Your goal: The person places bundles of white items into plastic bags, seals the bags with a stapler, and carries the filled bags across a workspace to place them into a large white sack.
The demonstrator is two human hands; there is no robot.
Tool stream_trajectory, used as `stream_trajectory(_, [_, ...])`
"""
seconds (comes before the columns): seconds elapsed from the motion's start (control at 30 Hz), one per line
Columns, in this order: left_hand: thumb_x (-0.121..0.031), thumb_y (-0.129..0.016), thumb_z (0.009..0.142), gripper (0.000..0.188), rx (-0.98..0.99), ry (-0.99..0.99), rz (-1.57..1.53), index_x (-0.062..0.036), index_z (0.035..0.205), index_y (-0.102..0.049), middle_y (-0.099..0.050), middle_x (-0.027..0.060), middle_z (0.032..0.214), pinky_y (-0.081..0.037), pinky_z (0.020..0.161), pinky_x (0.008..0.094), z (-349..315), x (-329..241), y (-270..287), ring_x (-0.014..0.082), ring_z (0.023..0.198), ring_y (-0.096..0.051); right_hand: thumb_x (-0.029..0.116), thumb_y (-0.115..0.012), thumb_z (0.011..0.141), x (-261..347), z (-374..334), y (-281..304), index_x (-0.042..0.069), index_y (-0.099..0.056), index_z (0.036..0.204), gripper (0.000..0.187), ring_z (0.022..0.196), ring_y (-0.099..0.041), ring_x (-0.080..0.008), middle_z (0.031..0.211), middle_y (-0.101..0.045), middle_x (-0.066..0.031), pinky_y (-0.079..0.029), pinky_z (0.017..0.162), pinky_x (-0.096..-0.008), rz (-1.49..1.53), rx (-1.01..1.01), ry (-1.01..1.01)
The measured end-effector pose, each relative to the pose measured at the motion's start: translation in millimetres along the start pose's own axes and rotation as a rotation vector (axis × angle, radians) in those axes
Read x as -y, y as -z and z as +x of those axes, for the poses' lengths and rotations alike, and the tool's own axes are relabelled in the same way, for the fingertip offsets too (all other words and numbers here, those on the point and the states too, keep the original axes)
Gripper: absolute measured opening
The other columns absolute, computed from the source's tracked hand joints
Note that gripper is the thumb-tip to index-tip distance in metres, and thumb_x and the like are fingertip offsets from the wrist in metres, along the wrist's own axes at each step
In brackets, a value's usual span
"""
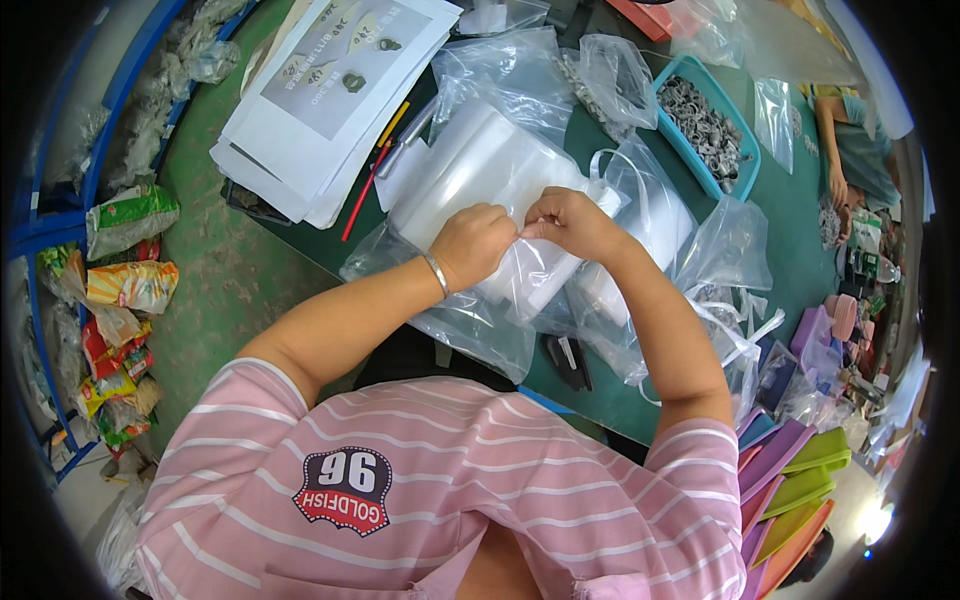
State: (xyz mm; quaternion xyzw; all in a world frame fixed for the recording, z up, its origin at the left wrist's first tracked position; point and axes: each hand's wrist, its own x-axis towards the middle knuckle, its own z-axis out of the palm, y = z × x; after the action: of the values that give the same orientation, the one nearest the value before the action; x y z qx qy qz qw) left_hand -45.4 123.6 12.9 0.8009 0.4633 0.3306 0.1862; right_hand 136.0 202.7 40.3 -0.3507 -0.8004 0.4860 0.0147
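Observation:
My left hand [472, 243] and my right hand [572, 220] meet over a clear plastic bag [540, 275] on the green table [800, 215]. Both hands pinch the bag's upper edge between closed fingers, almost touching each other. A silver bracelet [436, 274] circles my left wrist. Under and beyond the hands lies a thick stack of clear plastic bags [480, 165]. More loose clear bags [470, 325] hang over the table's near edge below my forearms.
White printed cartons [320, 95] lie stacked at the far left with a red pencil [362, 192] beside them. A blue tray of small metal parts [705, 125] stands at the far right. Coloured plastic pieces [790, 480] pile at my right. Another person's arm [835, 150] rests far right.

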Motion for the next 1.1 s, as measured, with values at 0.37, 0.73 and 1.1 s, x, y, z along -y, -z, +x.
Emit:
stream_trajectory(0.37, [-0.004,-0.061,0.066,0.01,-0.113,-0.064,-0.082,-0.005,0.063,-0.051,-0.048,0.0073,0.064,-0.043,0.054,0.0342,-0.1,0.1,2.5,0.025,0.061,-0.051,0.009,-0.074,0.063,4.4,3.6,9.6,0.009,-0.06,0.091,0.032,0.092,-0.051,-0.0265,0.09,-0.054,-0.0055,-0.043,0.074,-0.0328,0.144,-0.141,-0.033])
stream_trajectory(0.73, [-0.007,-0.067,0.067,0.013,-0.09,-0.174,-0.114,-0.0032,0.067,-0.054,-0.048,0.0077,0.064,-0.042,0.052,0.0338,5.8,8.0,6.8,0.0253,0.058,-0.051,0.004,-0.064,0.062,-0.8,25.7,-1.1,0.007,-0.055,0.073,0.015,0.079,-0.051,-0.0247,0.08,-0.054,-0.0052,-0.042,0.069,-0.034,-0.415,-0.188,0.606])
stream_trajectory(1.1, [-0.023,-0.056,0.081,0.021,0.294,0.033,0.056,-0.0059,0.07,-0.055,-0.056,0.0108,0.064,-0.045,0.055,0.0397,6.7,12.3,9.3,0.028,0.061,-0.056,0.006,-0.066,0.062,1.4,29.1,4.1,0.008,-0.059,0.07,0.011,0.073,-0.051,-0.0241,0.072,-0.054,-0.0046,-0.04,0.068,-0.0343,-0.329,-0.207,0.56])
